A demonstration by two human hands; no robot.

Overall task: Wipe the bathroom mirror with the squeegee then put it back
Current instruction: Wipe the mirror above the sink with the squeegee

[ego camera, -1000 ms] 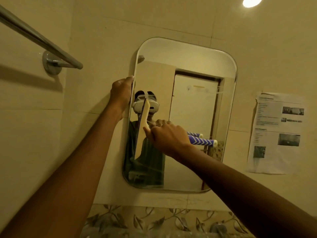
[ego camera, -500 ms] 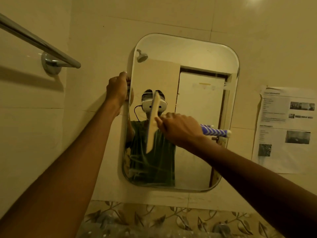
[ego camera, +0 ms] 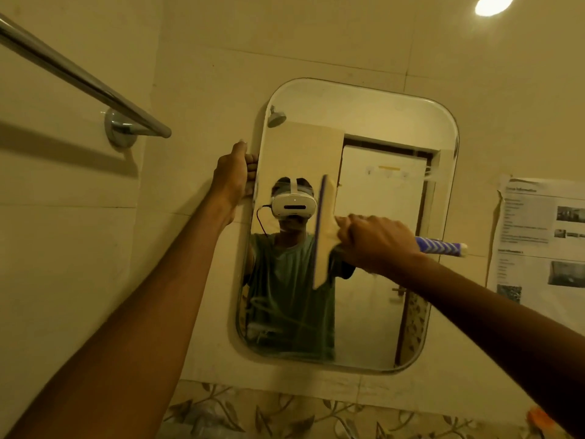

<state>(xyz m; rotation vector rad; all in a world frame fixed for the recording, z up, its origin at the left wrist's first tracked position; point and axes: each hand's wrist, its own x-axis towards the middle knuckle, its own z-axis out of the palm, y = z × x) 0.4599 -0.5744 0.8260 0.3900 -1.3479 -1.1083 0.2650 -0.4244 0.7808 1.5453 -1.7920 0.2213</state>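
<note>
Glossy glass mirror [ego camera: 380,217], polished metal rail [ego camera: 79,77] (paper notice [ego camera: 544,242] crinkled).

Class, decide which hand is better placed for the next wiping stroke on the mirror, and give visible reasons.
Right. The right hand grips the squeegee, its blade upright against the mirror; the left hand holds the mirror's left edge.

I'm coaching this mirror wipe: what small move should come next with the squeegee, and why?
Probably pull the squeegee sideways toward the right edge of the mirror: its blade stands upright near mid-glass, the right hand grips its handle, and the left hand holds the left rim.
</note>
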